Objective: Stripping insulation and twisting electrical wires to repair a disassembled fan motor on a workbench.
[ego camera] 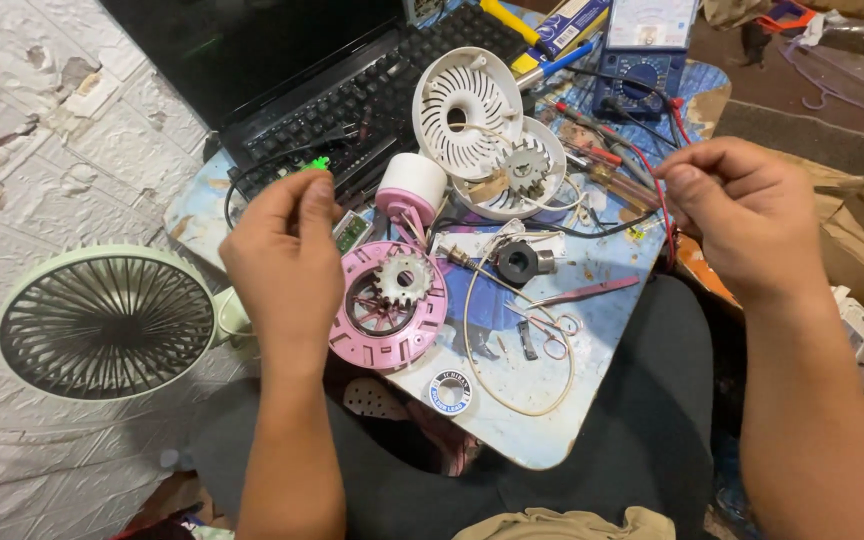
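My left hand (287, 250) is raised over the small blue work table (542, 420), its fingertips pinched on a tiny green part (320, 162) with a thin black wire (237, 180) looping from it. My right hand (742, 215) hovers at the table's right edge, fingers curled and pinching thin red and black wires (664, 215). Below my left hand lies a pink round fan housing (392, 315) with a cream stator (402, 278) in it. A pink and white motor cylinder (410, 190) stands just beyond.
A pale green fan grille (107, 320) lies on the floor at left. A black laptop (342, 90) sits at the back, white fan shells (467, 105) beside it, a blue multimeter (642, 55) behind. Tweezers (582, 292), a solder reel (449, 390) and a cream cable loop (512, 400) lie on the table.
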